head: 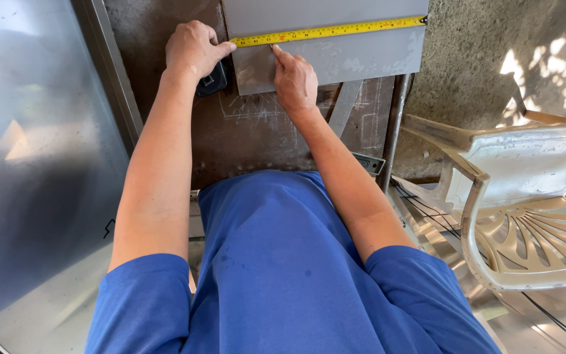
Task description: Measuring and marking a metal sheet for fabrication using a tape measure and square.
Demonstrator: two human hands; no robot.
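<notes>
A grey metal sheet [361,56] lies on a rusty brown workbench [244,131]. A yellow tape measure blade [329,31] is stretched across the sheet from its left edge to its right edge. My left hand [192,49] holds the black tape measure case [212,80] down at the sheet's left edge, thumb pressing the blade. My right hand [294,80] rests on the sheet just below the blade, with a thin marking tool pinched in its fingers and its tip touching the sheet by the tape.
A large shiny metal sheet [34,164] leans at the left. A worn cream plastic chair [519,210] stands at the right on a concrete floor. A metal bar [345,108] and the bench's frame edge [394,124] run below the grey sheet.
</notes>
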